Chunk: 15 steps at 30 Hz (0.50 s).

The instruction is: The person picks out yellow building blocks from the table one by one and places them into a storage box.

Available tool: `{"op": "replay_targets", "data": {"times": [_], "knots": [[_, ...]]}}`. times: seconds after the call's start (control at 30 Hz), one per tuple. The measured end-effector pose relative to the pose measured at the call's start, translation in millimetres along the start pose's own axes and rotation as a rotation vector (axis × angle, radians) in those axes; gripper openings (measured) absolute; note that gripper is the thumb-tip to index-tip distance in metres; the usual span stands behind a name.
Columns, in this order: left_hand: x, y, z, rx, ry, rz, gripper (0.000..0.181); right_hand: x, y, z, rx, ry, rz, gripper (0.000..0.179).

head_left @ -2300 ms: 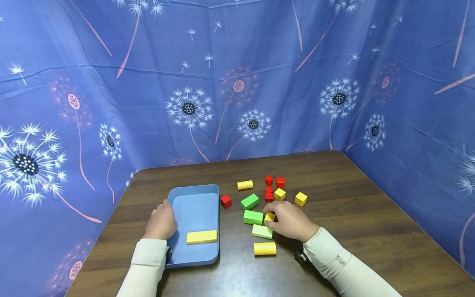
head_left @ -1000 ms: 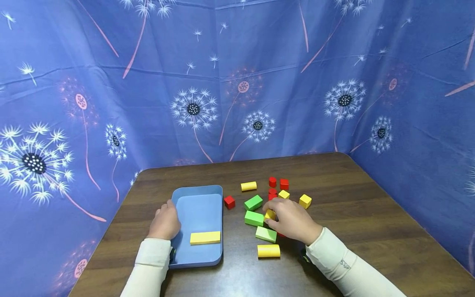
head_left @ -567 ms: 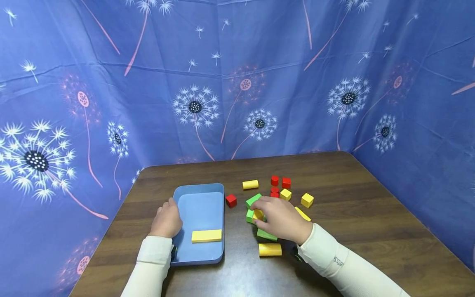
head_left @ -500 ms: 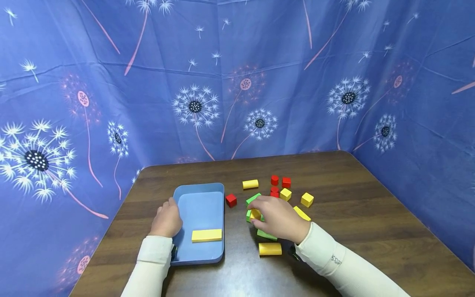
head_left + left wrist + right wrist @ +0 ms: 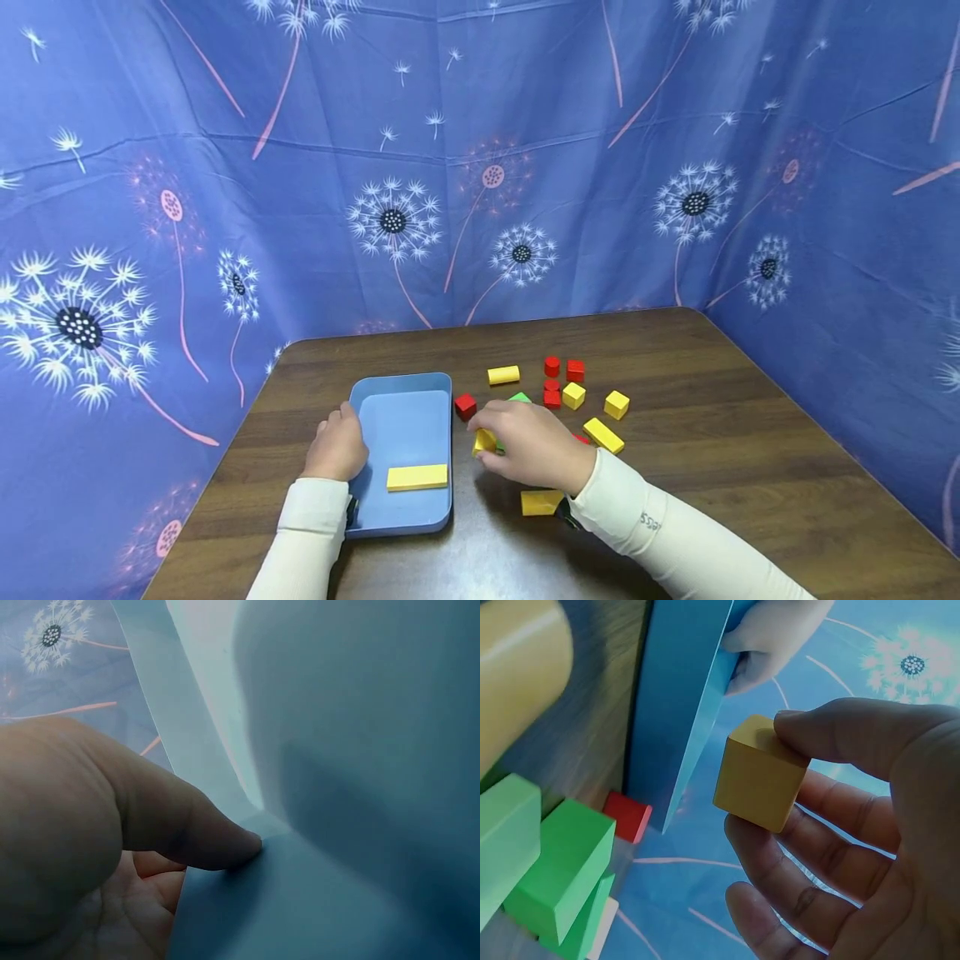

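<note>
– Right hand [image 5: 536, 443], what has it got?
– Thumb and fingers pinch a yellow cube [image 5: 756, 784]. My right-wrist feed shows that grip and the green blocks [image 5: 566, 862], which the head view mostly hides.
– And the left hand [image 5: 336, 446]?
– Gripping the blue tray [image 5: 401, 425]; only the left-wrist view shows the thumb pressed inside its wall.
– Changed?
– Half a second ago I had the cube over the green blocks; now it's held above the table [image 5: 675, 358], nearer the tray.
– In the way?
– The tray's right wall, a red cube [image 5: 465, 407] just beside it. Inside lies a yellow plank [image 5: 417, 477].
</note>
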State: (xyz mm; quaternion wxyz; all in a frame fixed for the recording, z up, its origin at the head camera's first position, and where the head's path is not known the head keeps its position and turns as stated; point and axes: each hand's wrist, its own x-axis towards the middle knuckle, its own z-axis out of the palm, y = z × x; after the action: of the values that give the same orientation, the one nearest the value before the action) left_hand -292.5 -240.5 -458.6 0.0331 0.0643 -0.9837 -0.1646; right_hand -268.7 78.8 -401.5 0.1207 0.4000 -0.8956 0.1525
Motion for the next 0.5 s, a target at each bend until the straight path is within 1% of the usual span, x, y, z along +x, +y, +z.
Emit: {"op": "replay_targets", "data": {"times": [0.13, 0.3, 0.5], "knots": [[-0.2, -1.0, 0.9, 0.002, -0.006, -0.007, 0.064, 3.5, -5.6, 0.5, 0.011, -0.019, -0.004, 0.029], [-1.1, -1.5, 2.0, 0.007, 0.003, 0.002, 0.064, 7.2, -12.2, 1.2, 0.021, -0.019, -0.029, 0.027], [-0.4, -1.2, 2.1, 0.013, 0.013, 0.019, 0.063, 12.4, -18.1, 4.6, 0.027, -0.021, -0.05, 0.029]]}}
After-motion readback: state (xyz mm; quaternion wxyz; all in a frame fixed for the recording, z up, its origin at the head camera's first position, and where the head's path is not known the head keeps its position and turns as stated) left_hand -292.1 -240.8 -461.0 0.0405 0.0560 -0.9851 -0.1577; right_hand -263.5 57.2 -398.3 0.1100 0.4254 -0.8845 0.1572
